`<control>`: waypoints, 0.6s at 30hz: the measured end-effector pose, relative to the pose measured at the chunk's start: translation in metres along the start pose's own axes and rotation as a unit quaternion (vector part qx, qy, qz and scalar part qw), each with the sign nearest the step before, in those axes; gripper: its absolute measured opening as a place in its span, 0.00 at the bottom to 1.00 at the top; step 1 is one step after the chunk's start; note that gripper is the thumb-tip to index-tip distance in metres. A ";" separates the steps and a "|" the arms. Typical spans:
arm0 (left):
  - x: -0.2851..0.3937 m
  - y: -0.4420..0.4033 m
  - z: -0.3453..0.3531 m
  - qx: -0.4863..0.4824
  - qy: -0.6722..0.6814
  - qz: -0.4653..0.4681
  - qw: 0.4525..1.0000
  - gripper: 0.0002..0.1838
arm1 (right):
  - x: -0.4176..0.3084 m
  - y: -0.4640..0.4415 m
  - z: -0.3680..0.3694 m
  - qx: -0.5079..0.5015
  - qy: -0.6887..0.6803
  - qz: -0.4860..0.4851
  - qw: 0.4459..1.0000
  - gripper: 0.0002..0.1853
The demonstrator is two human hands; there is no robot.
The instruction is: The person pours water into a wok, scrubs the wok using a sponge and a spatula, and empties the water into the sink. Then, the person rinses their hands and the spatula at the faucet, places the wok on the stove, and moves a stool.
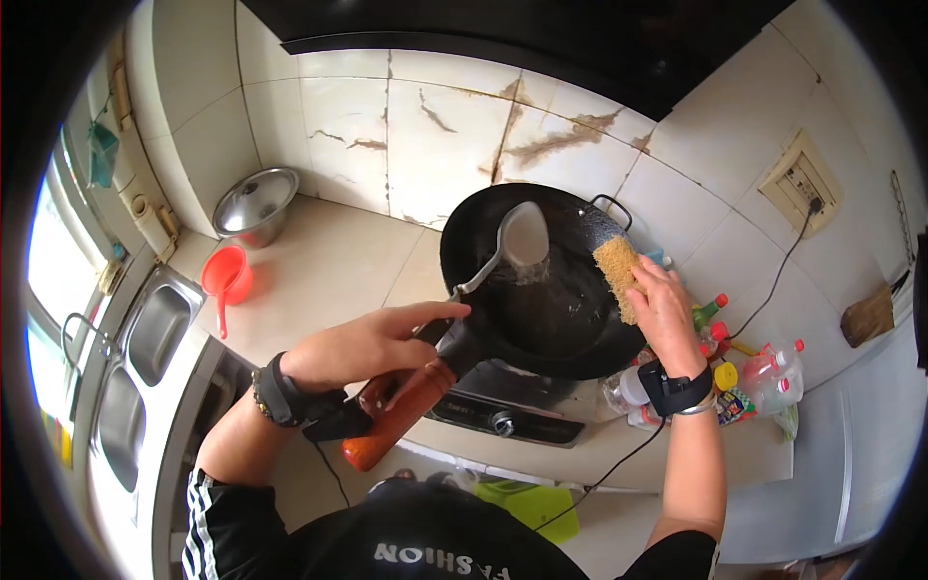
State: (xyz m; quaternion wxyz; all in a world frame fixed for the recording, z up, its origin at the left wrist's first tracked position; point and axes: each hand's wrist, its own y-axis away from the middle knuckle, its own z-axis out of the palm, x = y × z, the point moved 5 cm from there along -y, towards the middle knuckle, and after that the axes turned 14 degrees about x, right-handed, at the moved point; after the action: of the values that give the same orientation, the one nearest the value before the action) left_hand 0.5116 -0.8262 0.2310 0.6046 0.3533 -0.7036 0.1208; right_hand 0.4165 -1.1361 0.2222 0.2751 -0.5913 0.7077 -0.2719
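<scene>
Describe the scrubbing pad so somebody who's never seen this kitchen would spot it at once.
Find the big black wok over the stove. Near the small loop handle on its rim, the right hand holds the scrubbing pad at the wok's inner side. It's the tan, rough-textured oblong, unlike the smooth grey spatula reaching into the same wok.

Kitchen count: one wok [541, 338], two hands [362, 340] [665, 307]
One sponge [614, 271] under the right fingers [652, 277], one spatula [523, 235] beyond the left fingers [425, 311], one dipper [232, 274] and two sink basins [159, 333] [123, 425] way left of those. Bottles [764, 370] right of the right fingers? Several, too jumbled to count.
</scene>
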 end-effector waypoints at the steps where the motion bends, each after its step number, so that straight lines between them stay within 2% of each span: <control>1: 0.000 0.002 -0.001 0.015 -0.036 0.015 0.999 0.32 | -0.004 -0.002 0.000 -0.015 -0.006 0.017 1.000 0.17; 2: 0.000 0.005 -0.003 0.030 -0.071 0.029 0.997 0.34 | -0.007 -0.004 0.000 -0.030 -0.013 0.033 0.999 0.17; 3: 0.000 0.004 -0.005 0.063 -0.142 0.089 0.984 0.35 | -0.010 -0.006 -0.001 -0.034 -0.015 0.031 0.999 0.17; 5: -0.015 -0.001 -0.010 0.136 -0.282 0.195 0.930 0.38 | -0.013 -0.008 0.002 -0.044 -0.028 0.018 0.998 0.17; 6: -0.020 -0.001 -0.010 0.160 -0.303 0.240 0.908 0.39 | -0.007 -0.005 0.008 -0.028 -0.010 -0.011 1.000 0.17; 8: -0.028 0.002 -0.014 0.198 -0.336 0.265 0.882 0.39 | -0.015 -0.011 0.006 -0.052 -0.020 -0.004 0.998 0.17; 10: -0.039 0.005 -0.017 0.224 -0.301 0.329 0.866 0.37 | -0.002 -0.008 0.015 -0.026 -0.021 -0.020 0.999 0.17; 12: -0.043 0.011 -0.017 0.207 -0.320 0.314 0.870 0.36 | 0.001 -0.009 0.015 -0.035 -0.019 0.008 0.999 0.18; 16: -0.049 0.018 -0.024 0.253 -0.253 0.396 0.845 0.35 | 0.015 -0.012 0.016 -0.020 -0.034 0.037 0.999 0.18; 18: -0.052 0.020 -0.028 0.239 -0.305 0.372 0.844 0.32 | 0.037 -0.013 0.027 -0.022 -0.012 0.043 0.999 0.21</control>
State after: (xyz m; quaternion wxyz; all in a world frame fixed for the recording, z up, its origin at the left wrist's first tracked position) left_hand 0.5217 -0.7769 0.1943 0.1663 0.2176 -0.8803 0.3873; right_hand 0.4391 -1.1762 0.2096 0.2818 -0.5695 0.7349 -0.2369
